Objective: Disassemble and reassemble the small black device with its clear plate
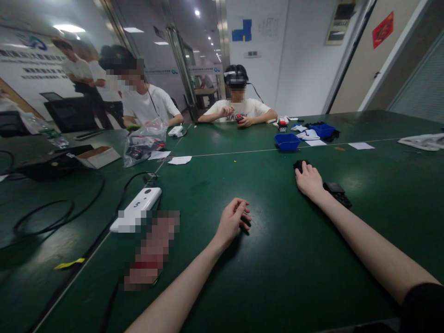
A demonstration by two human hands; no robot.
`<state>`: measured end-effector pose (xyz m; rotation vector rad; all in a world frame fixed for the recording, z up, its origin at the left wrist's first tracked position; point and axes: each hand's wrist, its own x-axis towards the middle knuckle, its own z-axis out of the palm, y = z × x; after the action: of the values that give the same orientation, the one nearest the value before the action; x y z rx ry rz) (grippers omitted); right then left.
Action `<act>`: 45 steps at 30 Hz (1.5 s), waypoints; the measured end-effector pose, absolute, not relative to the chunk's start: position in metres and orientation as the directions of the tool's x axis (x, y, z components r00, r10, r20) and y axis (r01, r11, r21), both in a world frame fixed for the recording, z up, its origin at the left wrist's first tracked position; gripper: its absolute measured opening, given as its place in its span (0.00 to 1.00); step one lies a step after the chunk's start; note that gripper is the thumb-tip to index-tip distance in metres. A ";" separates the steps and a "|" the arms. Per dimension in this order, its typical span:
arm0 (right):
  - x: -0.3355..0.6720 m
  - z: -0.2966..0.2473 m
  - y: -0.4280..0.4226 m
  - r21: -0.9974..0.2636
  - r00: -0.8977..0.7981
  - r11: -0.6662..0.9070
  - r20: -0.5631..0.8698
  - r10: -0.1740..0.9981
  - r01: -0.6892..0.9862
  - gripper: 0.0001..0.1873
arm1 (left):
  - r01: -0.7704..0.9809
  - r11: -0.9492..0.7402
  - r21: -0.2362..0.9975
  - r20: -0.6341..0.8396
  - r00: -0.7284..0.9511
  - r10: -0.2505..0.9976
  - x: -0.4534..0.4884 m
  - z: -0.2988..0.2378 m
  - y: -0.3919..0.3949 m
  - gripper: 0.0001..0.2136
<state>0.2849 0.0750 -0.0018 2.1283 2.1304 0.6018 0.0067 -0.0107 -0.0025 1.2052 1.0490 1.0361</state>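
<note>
One left hand (pixel 233 222) is half-curled over the green table (pixel 277 277) at the centre of the frame, with a dark patch (pixel 245 222) among its fingers that could be shadow or a held thing; I cannot tell which. Well apart from it, right of centre, the right hand (pixel 308 179) has its fingers over a black object (pixel 299 165), its grip too hidden to judge, with black pieces (pixel 337 194) just beside its wrist and a blue tray (pixel 287 143) farther up the frame.
</note>
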 end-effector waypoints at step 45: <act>0.183 0.002 -0.022 -0.996 -0.392 -0.006 -0.040 0.919 0.088 0.17 | 0.160 -0.090 0.983 0.058 0.194 0.979 0.005 -0.002 -0.009 0.11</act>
<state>0.1827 -0.0221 0.0018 1.7325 2.5199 -2.3921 0.0048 -0.0087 -0.0019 1.4717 1.1500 1.0360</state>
